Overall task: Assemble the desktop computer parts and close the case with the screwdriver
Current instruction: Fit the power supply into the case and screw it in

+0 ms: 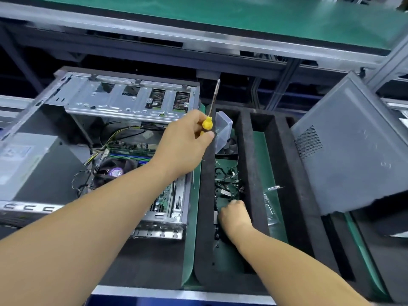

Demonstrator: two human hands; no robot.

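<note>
Left hand [183, 144] is gripping a yellow-handled screwdriver [208, 120] beside the open computer case [123, 102]; right hand [234, 215] is curling into the foam tray [245, 138], its grasp hidden.

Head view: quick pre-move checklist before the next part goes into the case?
1. Screwdriver secured in left hand, shaft pointing up and away: ok.
2. Right hand down in foam tray slot among the black cables: ok.
3. Right hand holds a part: cannot tell, fingers hidden.
4. Computer case open, motherboard reachable: ok.
5. Side panel off, leaning to the right: ok.
</note>
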